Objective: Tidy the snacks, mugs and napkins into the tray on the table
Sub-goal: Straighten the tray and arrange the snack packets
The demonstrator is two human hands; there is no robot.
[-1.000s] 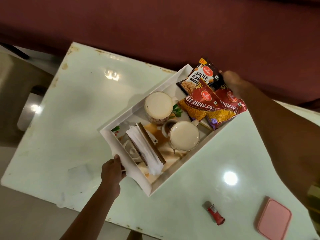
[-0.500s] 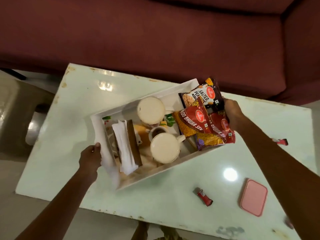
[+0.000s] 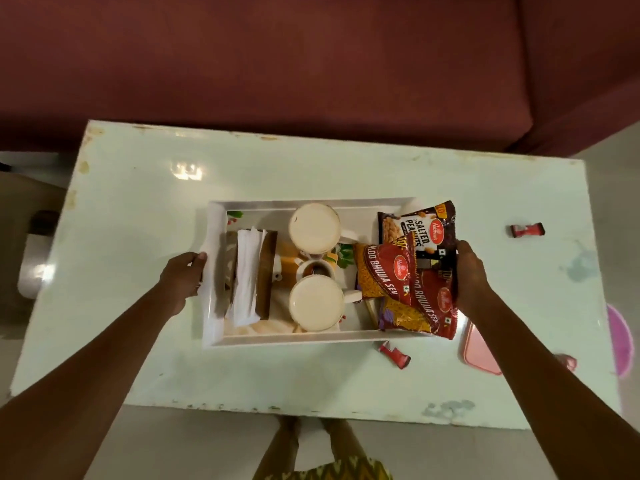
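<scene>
On table [image 3: 138, 202], tray [image 3: 294, 339] holds mugs [image 3: 314, 227], napkins [image 3: 246, 275], snacks [image 3: 391, 271].

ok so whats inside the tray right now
Two mugs, a small cup between them, napkins in a wooden holder at the left end, and three snack packets piled at the right end. The packets cover the tray floor and right wall beneath them.

The white tray [image 3: 311, 339] lies square to the surface [image 3: 138, 202], the left hand [image 3: 183, 277] and right hand [image 3: 471, 278] gripping its ends. At the left, napkins [image 3: 246, 278] stand in a wooden holder. Mid-tray are the far mug [image 3: 314, 227] and near mug [image 3: 316, 303], both upright. At the right, a peanut packet [image 3: 422, 226] and two red snack packets [image 3: 384, 271] overlap.
</scene>
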